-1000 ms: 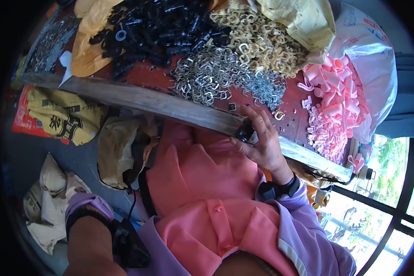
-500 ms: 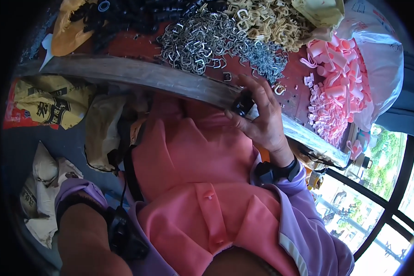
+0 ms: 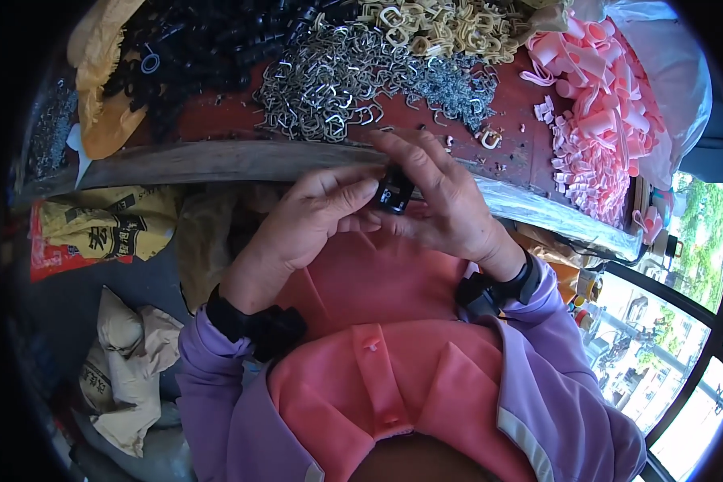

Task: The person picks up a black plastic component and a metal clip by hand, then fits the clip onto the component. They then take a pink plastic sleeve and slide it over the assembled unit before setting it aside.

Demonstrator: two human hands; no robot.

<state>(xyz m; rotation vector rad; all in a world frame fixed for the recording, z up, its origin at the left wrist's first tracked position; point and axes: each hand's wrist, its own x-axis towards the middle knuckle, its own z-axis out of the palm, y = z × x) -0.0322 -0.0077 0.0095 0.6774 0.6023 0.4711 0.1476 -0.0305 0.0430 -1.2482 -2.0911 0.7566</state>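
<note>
In front of my chest, at the table's edge, both hands meet around a small black plastic piece (image 3: 395, 193) with tiny pale markings. My left hand (image 3: 309, 213) pinches it from the left, its thumb against the side. My right hand (image 3: 454, 197) curls over it from the right, with fingers above and thumb below. The fingers hide part of the piece. Just past the hands lies a heap of bent metal wire loops (image 3: 321, 84), beside a smaller pile of fine grey metal bits (image 3: 454, 88).
On the red tabletop (image 3: 217, 116) are black plastic parts (image 3: 209, 48), cream buckles (image 3: 450, 28) and pink plastic pieces (image 3: 598, 120). A worn wooden edge (image 3: 193, 161) borders it. Sacks (image 3: 128, 225) lie below left; a window (image 3: 659, 345) stands at right.
My left hand has come up from the lower left to the black piece. The right hand has moved slightly left with it. The view has shifted a little.
</note>
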